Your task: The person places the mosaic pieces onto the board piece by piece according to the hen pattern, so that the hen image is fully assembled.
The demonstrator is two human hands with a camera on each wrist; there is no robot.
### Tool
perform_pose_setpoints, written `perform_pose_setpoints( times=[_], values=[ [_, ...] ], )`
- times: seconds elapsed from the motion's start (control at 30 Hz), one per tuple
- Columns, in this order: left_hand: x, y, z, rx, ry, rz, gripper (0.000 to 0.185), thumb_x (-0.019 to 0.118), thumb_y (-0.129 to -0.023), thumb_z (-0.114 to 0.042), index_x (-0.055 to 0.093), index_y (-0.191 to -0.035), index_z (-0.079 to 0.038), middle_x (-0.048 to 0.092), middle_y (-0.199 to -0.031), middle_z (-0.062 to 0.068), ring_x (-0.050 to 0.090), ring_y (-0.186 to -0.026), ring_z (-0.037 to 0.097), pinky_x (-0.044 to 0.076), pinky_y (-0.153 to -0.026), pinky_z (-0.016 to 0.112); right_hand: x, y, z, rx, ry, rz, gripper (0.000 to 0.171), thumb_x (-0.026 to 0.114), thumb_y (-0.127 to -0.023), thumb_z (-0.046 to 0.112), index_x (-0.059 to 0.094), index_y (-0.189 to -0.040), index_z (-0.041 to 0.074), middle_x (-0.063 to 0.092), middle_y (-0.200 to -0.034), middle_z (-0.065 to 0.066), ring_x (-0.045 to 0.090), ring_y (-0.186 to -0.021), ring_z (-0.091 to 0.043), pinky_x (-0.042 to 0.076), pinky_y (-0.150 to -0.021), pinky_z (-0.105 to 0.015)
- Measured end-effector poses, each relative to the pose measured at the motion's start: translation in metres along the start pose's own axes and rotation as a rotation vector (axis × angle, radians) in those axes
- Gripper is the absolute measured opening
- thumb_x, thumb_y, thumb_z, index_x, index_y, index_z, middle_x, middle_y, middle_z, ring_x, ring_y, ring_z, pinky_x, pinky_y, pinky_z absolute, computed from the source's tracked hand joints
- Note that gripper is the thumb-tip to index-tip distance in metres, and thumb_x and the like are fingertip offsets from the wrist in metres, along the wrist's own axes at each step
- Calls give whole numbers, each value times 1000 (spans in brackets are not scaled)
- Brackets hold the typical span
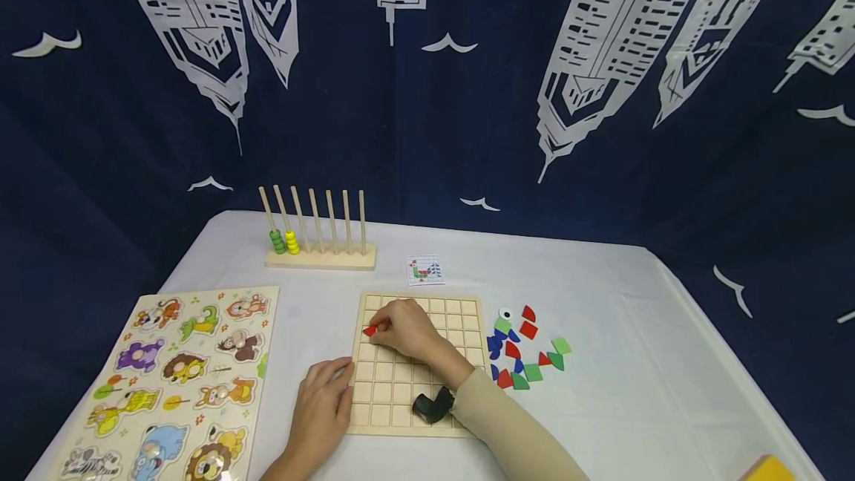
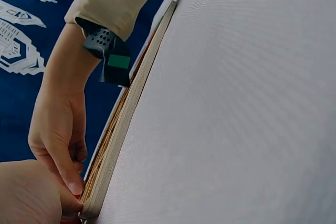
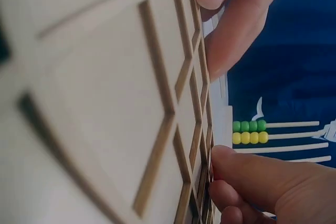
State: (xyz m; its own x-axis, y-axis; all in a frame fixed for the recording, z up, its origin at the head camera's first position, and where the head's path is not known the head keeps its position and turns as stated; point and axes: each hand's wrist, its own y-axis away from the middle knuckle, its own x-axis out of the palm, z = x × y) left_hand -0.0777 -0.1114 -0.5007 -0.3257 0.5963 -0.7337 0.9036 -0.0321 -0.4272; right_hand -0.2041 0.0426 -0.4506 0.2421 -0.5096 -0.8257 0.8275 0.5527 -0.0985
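Red piece (image 1: 369, 330) sits at the left column of the wooden grid board (image 1: 461, 318), its point toward the left edge (long axis too small to tell). Right hand (image 1: 407, 329) fingers pinch it. Left hand (image 1: 322, 399) rests on the tabletop (image 1: 634, 362), fingers relaxed, touching the board's near-left edge.

Even, bright overhead light fills the head view, with soft shadows and wide-angle bending at the edges. In the right wrist view the wooden grid board (image 3: 105, 93) blurs close to the lens; the left wrist view is washed pale.
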Motion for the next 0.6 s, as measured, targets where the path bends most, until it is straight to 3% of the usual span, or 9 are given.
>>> perform_pose_setpoints(
  times=[0.4, 0.6],
  values=[
    [0, 0, 1, 1, 1, -4, 32, 72, -78, 4, 69, -109, 9, 67, -120, 14, 56, -111, 28, 42, -94, 46, 2, 1, 0, 55, 40, 21, 25, 81, -79, 20, 78, -100, 8, 73, -77, 4, 53, -67, -1, 43, -62, -17],
    [1, 0, 1, 11, -3, -18, 32, 73, -77, 4, 70, -109, 9, 68, -118, 14, 56, -109, 28, 43, -92, 45, -2, 4, -2, 21, 44, 6, 26, 82, -78, 21, 78, -100, 7, 68, -71, 5, 50, -63, -1, 42, -60, -17]
  ],
)
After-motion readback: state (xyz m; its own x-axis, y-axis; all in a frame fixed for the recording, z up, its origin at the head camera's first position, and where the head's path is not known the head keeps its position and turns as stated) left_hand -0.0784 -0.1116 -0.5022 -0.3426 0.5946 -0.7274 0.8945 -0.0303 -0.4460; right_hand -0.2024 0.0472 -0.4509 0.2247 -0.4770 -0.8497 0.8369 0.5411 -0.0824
